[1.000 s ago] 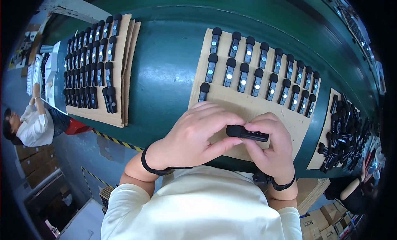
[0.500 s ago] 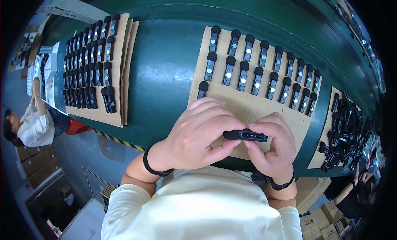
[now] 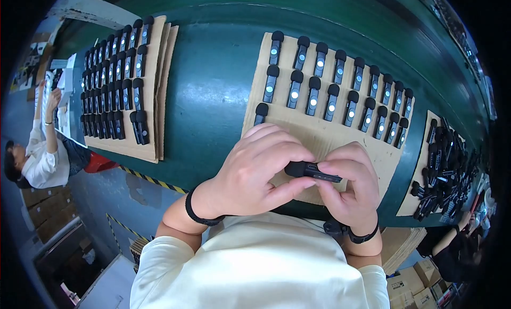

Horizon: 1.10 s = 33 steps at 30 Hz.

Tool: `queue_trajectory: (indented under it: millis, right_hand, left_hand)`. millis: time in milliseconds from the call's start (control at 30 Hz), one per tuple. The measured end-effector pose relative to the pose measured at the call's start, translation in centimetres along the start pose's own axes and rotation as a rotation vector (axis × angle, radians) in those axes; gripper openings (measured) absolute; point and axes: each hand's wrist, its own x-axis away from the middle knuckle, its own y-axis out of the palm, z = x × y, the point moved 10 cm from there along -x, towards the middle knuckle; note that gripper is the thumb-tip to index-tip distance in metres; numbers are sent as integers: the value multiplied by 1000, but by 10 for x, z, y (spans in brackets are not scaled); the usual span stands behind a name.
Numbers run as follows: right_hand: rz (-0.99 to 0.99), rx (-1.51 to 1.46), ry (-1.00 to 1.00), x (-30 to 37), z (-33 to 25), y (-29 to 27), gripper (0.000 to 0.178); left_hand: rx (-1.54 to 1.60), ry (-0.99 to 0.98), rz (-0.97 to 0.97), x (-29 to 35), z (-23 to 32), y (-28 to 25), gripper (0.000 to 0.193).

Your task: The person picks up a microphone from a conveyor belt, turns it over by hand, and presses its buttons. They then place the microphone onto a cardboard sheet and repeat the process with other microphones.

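Observation:
Between my two hands is a small black clip-on microphone (image 3: 301,169) with a round foam tip, lying roughly level with the foam end to the left. My left hand (image 3: 247,173) is closed around the foam end, its thumb pressing the near side. The thumb and fingers of my right hand (image 3: 352,184) pinch the slim body, partly covering it. Just beyond is a cardboard sheet (image 3: 319,139) bearing rows of similar microphones (image 3: 313,96), most with a pale round spot. One microphone (image 3: 261,114) lies alone in the nearest row, partly behind my left hand.
Another stack of cardboard (image 3: 159,96) with rows of microphones lies at the left of the green table (image 3: 213,75). A loose pile of black microphones (image 3: 442,165) covers cardboard at the right. A person (image 3: 42,160) sits far left; another person's arm (image 3: 447,245) shows lower right.
The held microphone has turned about its length and tilted slightly, so a different side with a small slot faces up. The person at the left has moved their hands.

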Motion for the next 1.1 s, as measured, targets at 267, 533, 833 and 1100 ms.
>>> queue_trajectory:
  millis: [267, 533, 833, 1100]
  right_hand:
    - [67, -178, 153, 9, 20, -3, 33]
    - [82, -190, 121, 6, 15, -9, 30]
    - [-42, 5, 33, -3, 3, 14, 29]
    - [-112, 217, 15, -8, 17, 45, 31]
  left_hand:
    - [-18, 58, 60, 0, 5, -6, 27]
    - [-72, 6, 6, 0, -2, 6, 31]
    - [-114, -30, -6, 16, -15, 4, 31]
    - [-408, -146, -5, 37, -37, -21, 38]
